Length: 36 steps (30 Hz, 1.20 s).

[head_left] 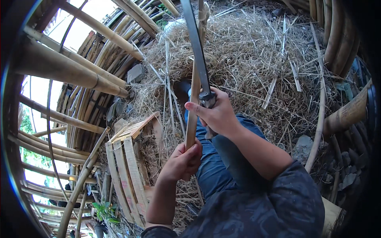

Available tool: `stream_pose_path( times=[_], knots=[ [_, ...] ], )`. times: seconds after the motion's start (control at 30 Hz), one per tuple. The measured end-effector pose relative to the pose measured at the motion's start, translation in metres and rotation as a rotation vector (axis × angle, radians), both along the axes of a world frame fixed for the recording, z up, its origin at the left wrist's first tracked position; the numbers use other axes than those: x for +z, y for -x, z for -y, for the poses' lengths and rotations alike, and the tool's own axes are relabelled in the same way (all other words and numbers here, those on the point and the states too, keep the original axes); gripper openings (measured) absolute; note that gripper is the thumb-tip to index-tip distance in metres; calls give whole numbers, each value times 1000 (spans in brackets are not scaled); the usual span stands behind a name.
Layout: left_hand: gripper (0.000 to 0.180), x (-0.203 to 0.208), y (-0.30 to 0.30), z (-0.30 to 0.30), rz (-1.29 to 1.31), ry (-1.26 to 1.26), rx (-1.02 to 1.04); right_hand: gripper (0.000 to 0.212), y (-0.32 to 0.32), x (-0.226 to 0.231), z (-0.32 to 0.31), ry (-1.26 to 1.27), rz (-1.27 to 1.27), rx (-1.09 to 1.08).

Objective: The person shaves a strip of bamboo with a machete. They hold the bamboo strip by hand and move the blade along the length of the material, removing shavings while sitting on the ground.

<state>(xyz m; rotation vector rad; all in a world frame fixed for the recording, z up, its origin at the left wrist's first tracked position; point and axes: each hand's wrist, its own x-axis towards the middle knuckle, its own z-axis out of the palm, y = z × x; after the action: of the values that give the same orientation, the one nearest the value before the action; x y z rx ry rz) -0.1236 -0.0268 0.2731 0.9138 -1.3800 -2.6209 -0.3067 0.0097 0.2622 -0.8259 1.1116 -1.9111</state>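
A narrow, straight, light-brown strip (195, 79) stands lengthwise from the centre, leaning slightly past 12 o'clock, where its far end runs out of view. A long knife (196, 47), dark-bladed, points between 11 and 12 o'clock, tip cut off by the edge. The blade crosses in front of the strip; contact cannot be told.

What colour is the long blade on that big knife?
The blade is dark grey, seen best in the head view.
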Motion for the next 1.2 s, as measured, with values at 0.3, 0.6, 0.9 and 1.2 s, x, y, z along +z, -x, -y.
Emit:
stream_pose_path(
  times=[0.3, 0.6, 0.9, 1.2],
  knots=[
    [27, 0, 20, -35, 65, 370, 15, 28, 52, 10, -61, -51, -118, 33],
    [18, -22, 41, -57, 309, 964, -204, 43, 81, -36, -116, -490, -749, -119],
    [17, -19, 33, -59, 393, 1081, -251, 65, 87, -55, -105, -536, -1090, -77],
    [15, -14, 33, -69, 490, 1220, -258, 77, 118, -73, -109, -507, -1357, -172]
  ],
)
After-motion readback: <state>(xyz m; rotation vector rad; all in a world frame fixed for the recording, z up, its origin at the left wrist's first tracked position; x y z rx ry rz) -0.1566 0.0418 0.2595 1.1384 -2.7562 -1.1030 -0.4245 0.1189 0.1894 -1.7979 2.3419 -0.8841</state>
